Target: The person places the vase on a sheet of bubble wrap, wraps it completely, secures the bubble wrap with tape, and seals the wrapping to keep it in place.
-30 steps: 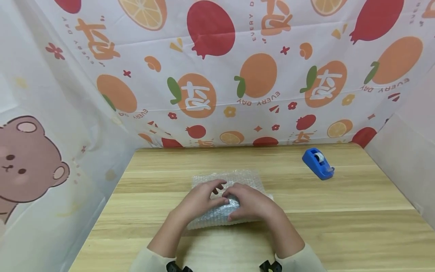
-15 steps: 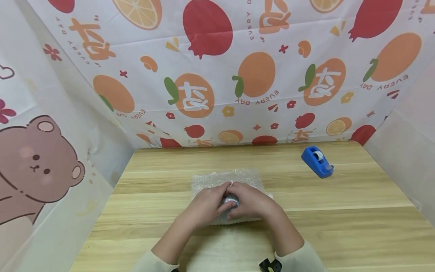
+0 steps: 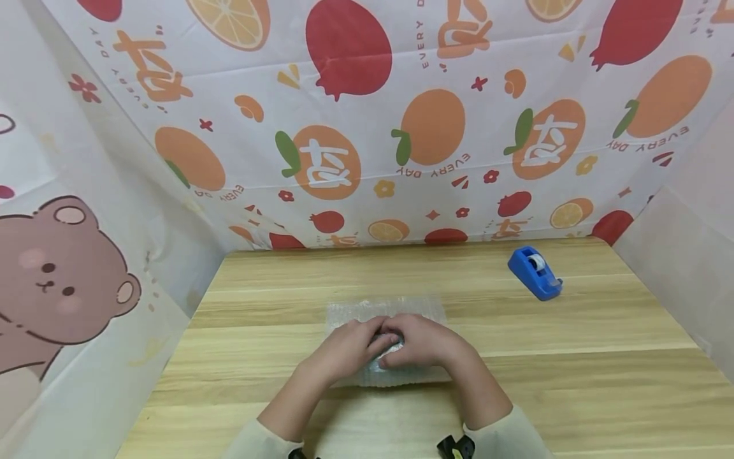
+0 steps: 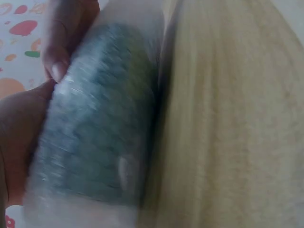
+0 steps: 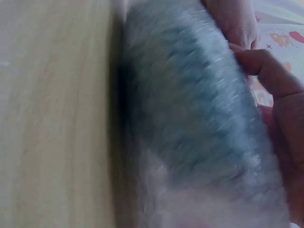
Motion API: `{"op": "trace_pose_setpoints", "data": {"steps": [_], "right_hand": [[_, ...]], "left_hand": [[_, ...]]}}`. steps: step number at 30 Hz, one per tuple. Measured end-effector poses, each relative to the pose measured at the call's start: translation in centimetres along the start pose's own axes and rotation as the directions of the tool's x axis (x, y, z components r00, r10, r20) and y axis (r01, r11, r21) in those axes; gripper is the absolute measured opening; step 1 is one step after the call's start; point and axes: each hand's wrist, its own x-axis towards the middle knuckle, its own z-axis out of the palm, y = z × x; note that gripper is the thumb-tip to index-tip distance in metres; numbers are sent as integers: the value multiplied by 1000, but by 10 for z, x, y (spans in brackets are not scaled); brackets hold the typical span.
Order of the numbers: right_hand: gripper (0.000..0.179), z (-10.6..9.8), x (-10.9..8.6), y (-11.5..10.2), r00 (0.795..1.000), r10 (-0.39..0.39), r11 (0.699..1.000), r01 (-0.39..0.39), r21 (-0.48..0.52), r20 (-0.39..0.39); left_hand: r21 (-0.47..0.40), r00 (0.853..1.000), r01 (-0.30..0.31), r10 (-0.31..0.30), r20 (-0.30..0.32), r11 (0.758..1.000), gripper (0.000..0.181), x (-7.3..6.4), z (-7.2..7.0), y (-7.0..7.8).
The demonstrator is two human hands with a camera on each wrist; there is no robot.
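Observation:
A bluish-green, rounded object [image 4: 99, 109] lies rolled inside clear bubble wrap [image 3: 390, 308] at the middle of the table; blur and the wrap hide what kind it is. My left hand [image 3: 343, 350] holds the roll from the left, its fingers bent over the top. From the right, my right hand [image 3: 425, 343] grips the same roll, fingers and thumb curved around it. The hands meet over its middle and cover most of it in the head view. Flat wrap shows beyond the hands. In the right wrist view the wrapped object [image 5: 190, 99] fills the middle.
A blue tape dispenser [image 3: 536, 273] stands at the back right of the wooden table [image 3: 573, 382]. Behind the table hangs a fruit-print cloth [image 3: 367, 159], and a cloth with a bear print [image 3: 63, 268] hangs at the left.
My left hand has come in to the right and bent over the roll beside my right hand. Over the last half second the hands and wrap have shifted slightly toward me.

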Motion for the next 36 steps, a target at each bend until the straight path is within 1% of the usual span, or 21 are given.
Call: {"op": "trace_pose_setpoints", "data": {"steps": [1, 4, 9, 14, 24, 32, 36], "right_hand": [[31, 0, 0, 1, 1000, 7, 1000, -8, 16, 11], [27, 2, 1, 4, 1000, 15, 999, -15, 38, 20], [26, 2, 1, 6, 1000, 11, 1000, -11, 18, 10], [30, 2, 2, 7, 1000, 8, 1000, -9, 11, 10], [37, 6, 2, 10, 1000, 30, 1000, -30, 7, 2], [35, 6, 1, 11, 1000, 31, 999, -31, 7, 1], [39, 6, 0, 11, 999, 49, 999, -49, 13, 0]], "left_hand": [[-21, 1000, 2, -2, 12, 1000, 53, 1, 1, -1], [-50, 1000, 5, -4, 22, 999, 54, 3, 4, -5], [-68, 1000, 16, -15, 18, 998, 52, 5, 6, -7], [-89, 999, 32, -30, 20, 995, 52, 6, 7, -9], [-132, 1000, 29, -27, 13, 991, 54, 4, 11, -12], [-171, 999, 44, -38, 38, 984, 54, 5, 12, -12], [-196, 998, 55, -46, 51, 979, 50, 7, 13, -13]]}}
